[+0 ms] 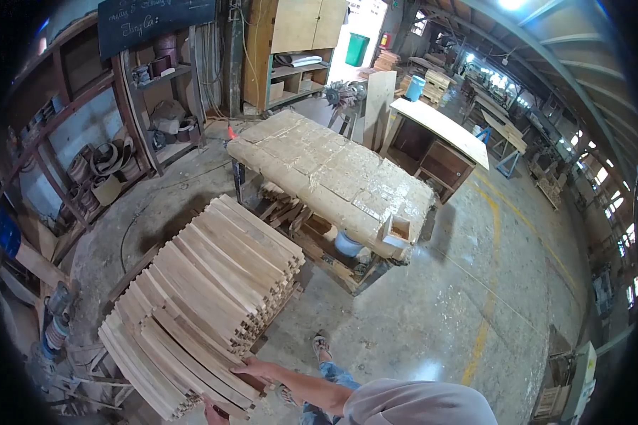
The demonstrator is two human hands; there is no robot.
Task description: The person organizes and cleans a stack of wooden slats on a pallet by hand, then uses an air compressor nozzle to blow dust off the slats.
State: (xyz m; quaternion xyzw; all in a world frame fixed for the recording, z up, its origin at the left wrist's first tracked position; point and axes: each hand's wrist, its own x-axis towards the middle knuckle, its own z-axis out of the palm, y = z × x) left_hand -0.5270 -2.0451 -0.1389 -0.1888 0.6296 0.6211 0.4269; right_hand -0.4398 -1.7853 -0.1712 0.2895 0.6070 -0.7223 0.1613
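A large stack of curved wooden slats [213,269] with notched ends lies on the floor in front of me. My right hand [255,368] is at the near end of some darker curved slats [195,354] on top. Its thumb and fingers close around their edge. My left hand [216,412] is lower, at the bottom edge of the view, against the slat ends. Only part of it shows, and its grip is mostly hidden. The slats under my hands sit slightly apart from the paler rows beside them.
A padded workbench [326,177] stands beyond the stack, with a small wooden box [398,231] on its corner and a blue bucket [347,244] beneath. Shelves [166,78] line the left. A pale-topped desk [439,124] stands farther back. Yellow lines [496,241] mark the concrete floor.
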